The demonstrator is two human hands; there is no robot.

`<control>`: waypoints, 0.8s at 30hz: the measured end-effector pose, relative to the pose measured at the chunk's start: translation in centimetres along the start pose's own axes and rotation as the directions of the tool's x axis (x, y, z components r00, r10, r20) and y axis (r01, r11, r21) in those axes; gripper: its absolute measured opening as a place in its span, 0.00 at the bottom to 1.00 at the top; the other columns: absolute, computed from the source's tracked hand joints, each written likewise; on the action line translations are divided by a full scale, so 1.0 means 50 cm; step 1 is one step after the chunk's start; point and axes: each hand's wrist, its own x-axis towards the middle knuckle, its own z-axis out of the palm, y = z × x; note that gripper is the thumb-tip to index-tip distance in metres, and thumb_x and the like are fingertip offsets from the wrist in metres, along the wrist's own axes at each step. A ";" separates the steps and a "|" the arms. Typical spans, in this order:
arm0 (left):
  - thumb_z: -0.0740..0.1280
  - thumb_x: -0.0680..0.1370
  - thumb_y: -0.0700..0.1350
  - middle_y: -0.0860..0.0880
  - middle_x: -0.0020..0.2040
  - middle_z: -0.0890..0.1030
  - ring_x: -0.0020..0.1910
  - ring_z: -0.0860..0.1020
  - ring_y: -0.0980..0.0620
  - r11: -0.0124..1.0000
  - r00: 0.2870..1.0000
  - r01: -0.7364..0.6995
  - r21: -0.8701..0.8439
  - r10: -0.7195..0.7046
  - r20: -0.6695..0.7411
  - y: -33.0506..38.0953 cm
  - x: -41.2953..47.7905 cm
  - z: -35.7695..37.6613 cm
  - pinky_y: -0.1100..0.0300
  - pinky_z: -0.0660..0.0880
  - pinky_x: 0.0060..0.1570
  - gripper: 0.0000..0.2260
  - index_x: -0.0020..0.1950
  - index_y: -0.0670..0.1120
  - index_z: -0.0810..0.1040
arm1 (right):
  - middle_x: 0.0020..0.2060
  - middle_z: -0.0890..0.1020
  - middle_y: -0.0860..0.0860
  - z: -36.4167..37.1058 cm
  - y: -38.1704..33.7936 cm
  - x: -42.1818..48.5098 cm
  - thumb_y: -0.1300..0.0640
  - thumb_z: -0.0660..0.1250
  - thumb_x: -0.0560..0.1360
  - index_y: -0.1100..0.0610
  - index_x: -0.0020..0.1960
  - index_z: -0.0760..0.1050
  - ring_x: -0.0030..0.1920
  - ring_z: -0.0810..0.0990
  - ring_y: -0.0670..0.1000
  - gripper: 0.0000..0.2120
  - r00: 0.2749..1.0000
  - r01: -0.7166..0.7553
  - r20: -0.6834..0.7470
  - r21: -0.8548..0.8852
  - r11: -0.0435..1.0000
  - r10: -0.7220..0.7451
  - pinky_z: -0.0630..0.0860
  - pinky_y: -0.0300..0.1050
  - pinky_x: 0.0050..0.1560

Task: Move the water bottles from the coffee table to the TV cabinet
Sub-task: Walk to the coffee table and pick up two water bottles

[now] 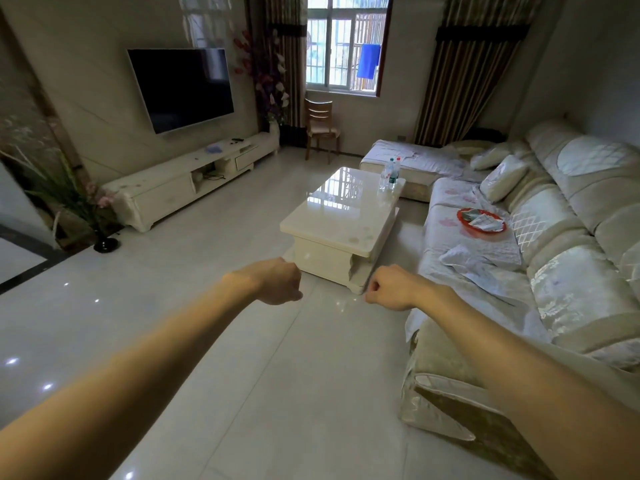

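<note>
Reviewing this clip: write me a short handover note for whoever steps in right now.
Left hand: closed fist, holding nothing.
Right hand: closed fist, holding nothing.
Water bottles: standing together at the far corner of the coffee table, nearest the sofa.
TV cabinet: along the left wall under the TV, no bottles on it.
Done: nothing moved.
Left: walk to the table, pick up the bottles, carry them to the cabinet.
</note>
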 end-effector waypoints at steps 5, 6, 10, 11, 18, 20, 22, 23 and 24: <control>0.62 0.80 0.52 0.43 0.55 0.81 0.54 0.79 0.44 1.000 1.000 -0.014 0.014 0.013 0.017 -0.064 0.100 -0.010 0.56 0.73 0.49 0.15 0.59 0.43 0.79 | 0.30 0.72 0.55 -0.019 -0.017 0.112 0.52 0.64 0.73 0.56 0.29 0.66 0.32 0.69 0.57 0.16 1.000 -0.023 0.011 -0.013 1.000 0.024 0.68 0.49 0.34; 0.62 0.80 0.52 0.43 0.55 0.81 0.54 0.79 0.44 1.000 1.000 -0.019 0.017 0.018 0.017 -0.079 0.123 -0.012 0.55 0.74 0.50 0.16 0.59 0.43 0.79 | 0.30 0.72 0.55 -0.023 -0.019 0.136 0.52 0.65 0.73 0.57 0.29 0.67 0.32 0.70 0.57 0.16 1.000 -0.029 0.009 -0.019 0.999 0.029 0.70 0.49 0.35; 0.62 0.80 0.53 0.42 0.55 0.81 0.53 0.79 0.44 0.998 0.999 -0.039 0.044 0.039 -0.010 -0.150 0.231 -0.034 0.53 0.76 0.50 0.16 0.58 0.43 0.79 | 0.28 0.68 0.51 -0.047 -0.028 0.234 0.53 0.65 0.74 0.56 0.28 0.65 0.33 0.69 0.54 0.18 0.998 -0.060 0.007 -0.024 0.998 0.060 0.68 0.46 0.36; 0.62 0.80 0.53 0.42 0.56 0.80 0.53 0.79 0.43 0.997 0.999 -0.045 0.064 0.046 -0.018 -0.166 0.259 -0.043 0.53 0.76 0.50 0.16 0.58 0.43 0.79 | 0.29 0.68 0.50 -0.057 -0.032 0.256 0.54 0.65 0.74 0.54 0.29 0.64 0.34 0.69 0.54 0.17 0.998 -0.068 0.006 -0.018 0.998 0.068 0.68 0.45 0.36; 0.61 0.81 0.52 0.43 0.61 0.79 0.59 0.77 0.44 0.985 0.990 -0.142 0.094 0.140 0.028 -0.228 0.426 -0.106 0.55 0.73 0.55 0.17 0.63 0.43 0.77 | 0.39 0.79 0.53 -0.122 -0.028 0.383 0.52 0.64 0.72 0.55 0.36 0.74 0.43 0.80 0.58 0.09 0.982 -0.188 -0.003 0.047 0.981 0.188 0.78 0.51 0.48; 0.61 0.80 0.51 0.43 0.62 0.78 0.60 0.77 0.44 0.980 0.984 -0.179 0.085 0.177 0.026 -0.230 0.468 -0.130 0.55 0.72 0.55 0.16 0.63 0.44 0.77 | 0.43 0.81 0.54 -0.143 -0.023 0.400 0.52 0.64 0.74 0.57 0.42 0.78 0.46 0.80 0.57 0.10 0.977 -0.214 -0.015 0.051 0.976 0.215 0.77 0.51 0.51; 0.61 0.80 0.52 0.42 0.60 0.79 0.59 0.77 0.43 0.974 0.977 -0.215 0.078 0.213 0.030 -0.227 0.510 -0.149 0.54 0.73 0.55 0.16 0.62 0.43 0.78 | 0.48 0.82 0.57 -0.161 -0.013 0.416 0.52 0.63 0.76 0.61 0.49 0.80 0.49 0.80 0.58 0.13 0.968 -0.247 -0.032 0.039 0.968 0.248 0.76 0.48 0.51; 0.61 0.80 0.52 0.42 0.59 0.79 0.58 0.77 0.43 0.969 0.972 -0.235 0.072 0.233 0.033 -0.224 0.533 -0.156 0.53 0.75 0.55 0.16 0.60 0.43 0.79 | 0.49 0.82 0.57 -0.166 -0.004 0.426 0.53 0.63 0.76 0.62 0.50 0.80 0.50 0.80 0.58 0.13 0.966 -0.254 -0.044 0.031 0.967 0.256 0.75 0.48 0.50; 0.61 0.79 0.52 0.41 0.58 0.80 0.57 0.78 0.42 0.965 0.967 -0.254 0.061 0.253 0.034 -0.220 0.556 -0.163 0.53 0.75 0.55 0.16 0.59 0.43 0.79 | 0.51 0.82 0.58 -0.170 0.007 0.437 0.53 0.62 0.77 0.62 0.51 0.80 0.50 0.80 0.58 0.14 0.964 -0.259 -0.054 0.028 0.965 0.261 0.75 0.48 0.50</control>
